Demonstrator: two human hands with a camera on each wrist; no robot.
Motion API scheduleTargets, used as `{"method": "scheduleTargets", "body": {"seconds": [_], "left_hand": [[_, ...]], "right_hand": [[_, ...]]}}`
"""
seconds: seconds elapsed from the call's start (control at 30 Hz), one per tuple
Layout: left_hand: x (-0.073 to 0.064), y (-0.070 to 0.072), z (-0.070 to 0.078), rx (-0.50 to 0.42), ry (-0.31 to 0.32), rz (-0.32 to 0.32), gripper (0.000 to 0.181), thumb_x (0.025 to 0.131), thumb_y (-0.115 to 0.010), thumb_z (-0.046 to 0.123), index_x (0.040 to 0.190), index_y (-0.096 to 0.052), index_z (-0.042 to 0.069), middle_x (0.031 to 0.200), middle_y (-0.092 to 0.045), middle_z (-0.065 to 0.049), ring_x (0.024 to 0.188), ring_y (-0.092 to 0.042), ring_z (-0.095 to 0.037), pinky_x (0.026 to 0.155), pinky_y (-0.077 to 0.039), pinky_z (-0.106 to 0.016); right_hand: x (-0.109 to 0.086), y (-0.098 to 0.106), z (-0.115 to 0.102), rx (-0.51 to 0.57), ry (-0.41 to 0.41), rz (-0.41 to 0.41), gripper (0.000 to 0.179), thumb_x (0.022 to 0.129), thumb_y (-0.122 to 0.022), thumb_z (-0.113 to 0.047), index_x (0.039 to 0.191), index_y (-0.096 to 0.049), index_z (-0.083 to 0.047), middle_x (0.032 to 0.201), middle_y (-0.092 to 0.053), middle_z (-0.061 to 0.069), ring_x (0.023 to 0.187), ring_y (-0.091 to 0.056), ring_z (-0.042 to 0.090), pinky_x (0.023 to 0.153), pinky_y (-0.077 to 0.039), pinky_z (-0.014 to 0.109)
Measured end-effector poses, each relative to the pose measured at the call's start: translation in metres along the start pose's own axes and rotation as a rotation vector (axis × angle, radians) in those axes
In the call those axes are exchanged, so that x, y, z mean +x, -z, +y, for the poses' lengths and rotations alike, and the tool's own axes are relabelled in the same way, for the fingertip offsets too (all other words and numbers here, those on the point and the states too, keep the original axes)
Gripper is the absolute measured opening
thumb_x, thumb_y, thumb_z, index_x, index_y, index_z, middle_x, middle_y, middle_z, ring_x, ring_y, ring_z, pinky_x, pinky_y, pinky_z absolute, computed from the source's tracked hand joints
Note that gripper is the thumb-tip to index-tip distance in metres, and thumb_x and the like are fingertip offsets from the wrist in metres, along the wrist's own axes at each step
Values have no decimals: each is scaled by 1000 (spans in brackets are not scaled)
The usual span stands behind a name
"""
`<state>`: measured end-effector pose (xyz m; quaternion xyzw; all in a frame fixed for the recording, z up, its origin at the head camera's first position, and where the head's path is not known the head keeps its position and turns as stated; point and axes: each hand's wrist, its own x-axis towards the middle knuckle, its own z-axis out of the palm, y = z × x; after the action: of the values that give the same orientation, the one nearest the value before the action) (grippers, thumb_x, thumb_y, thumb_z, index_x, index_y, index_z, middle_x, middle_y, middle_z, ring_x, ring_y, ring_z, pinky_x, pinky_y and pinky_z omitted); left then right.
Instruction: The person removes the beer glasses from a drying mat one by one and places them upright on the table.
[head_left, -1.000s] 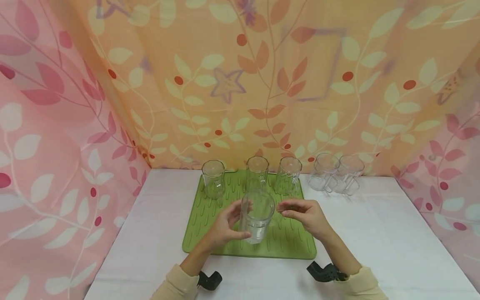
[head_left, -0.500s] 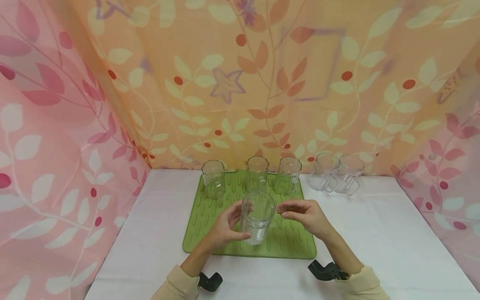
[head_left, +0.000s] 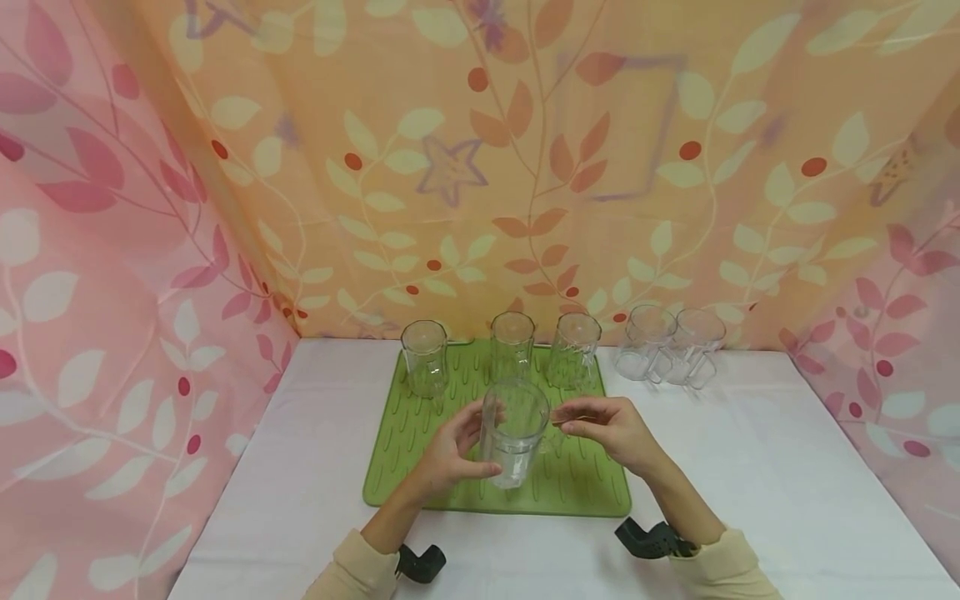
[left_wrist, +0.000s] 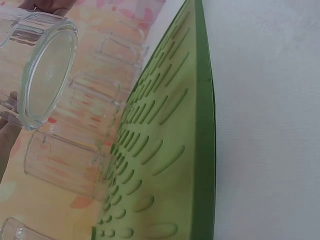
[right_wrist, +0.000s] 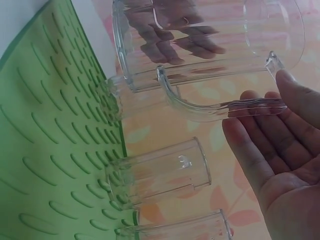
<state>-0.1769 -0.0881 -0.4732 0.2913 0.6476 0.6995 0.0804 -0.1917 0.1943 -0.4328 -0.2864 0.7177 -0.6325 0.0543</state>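
Observation:
A clear glass mug (head_left: 513,433) is held above the front part of the green ribbed mat (head_left: 585,487). My left hand (head_left: 448,457) grips the mug's body from the left, thumb in front and fingers behind. From the right, my right hand (head_left: 617,432) pinches the handle; the right wrist view shows the handle (right_wrist: 220,107) between thumb and fingers. The mug's thick base (left_wrist: 50,77) hangs clear of the mat in the left wrist view. Behind it, a row of glass mugs stands on the mat: left (head_left: 425,360), middle (head_left: 512,343) and right (head_left: 575,352).
Two more clear mugs with handles, one (head_left: 645,346) and another (head_left: 696,348), stand close together on the white tablecloth (head_left: 757,450) right of the mat. A patterned orange curtain (head_left: 450,233) rises directly behind the mugs, and pink cloth (head_left: 97,333) closes the left side.

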Motion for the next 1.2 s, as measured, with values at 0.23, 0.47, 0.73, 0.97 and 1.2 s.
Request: {"method": "scheduleTargets", "body": {"seconds": [0.23,0.47,0.73,0.97,1.2], "left_hand": [[1,-1,0,4,20,-10,82,78,-79,7,146,-35,1,145,-43,-28,137,-42,-38,111,-38,-17],[2,-3,-2,3,57,-22,78,79,-79,9,145,-38,5,145,-45,-23,136,-44,-36,109,-41,-18],[0,-2,-4,-31,54,-27,80,78,-79,6,146,-36,3,146,-44,-24,137,-40,-43,110,-41,-18],[1,-3,-6,-32,71,-30,79,80,-78,7,146,-36,4,146,-44,-24,136,-42,-42,109,-42,-20],[1,-4,-6,-18,78,-35,79,82,-76,7,148,-32,3,147,-42,-24,138,-40,-40,111,-39,-18]], "right_hand": [[-1,-1,-1,-31,-33,20,25,89,-65,-1,108,-64,16,102,-73,20,94,-72,8,80,-60,25],[-5,-2,-2,-6,-24,47,29,90,-64,1,109,-61,22,99,-75,-12,93,-72,4,80,-59,22],[-4,-3,-3,-83,-113,1,27,90,-66,-5,109,-66,14,103,-70,30,93,-72,7,80,-59,23],[-6,-3,-1,-90,-60,33,26,91,-63,-1,110,-65,17,102,-68,33,93,-72,7,80,-59,21],[-9,-1,-1,-109,-17,75,26,90,-63,1,110,-64,19,99,-72,27,91,-72,4,79,-59,20]]}}
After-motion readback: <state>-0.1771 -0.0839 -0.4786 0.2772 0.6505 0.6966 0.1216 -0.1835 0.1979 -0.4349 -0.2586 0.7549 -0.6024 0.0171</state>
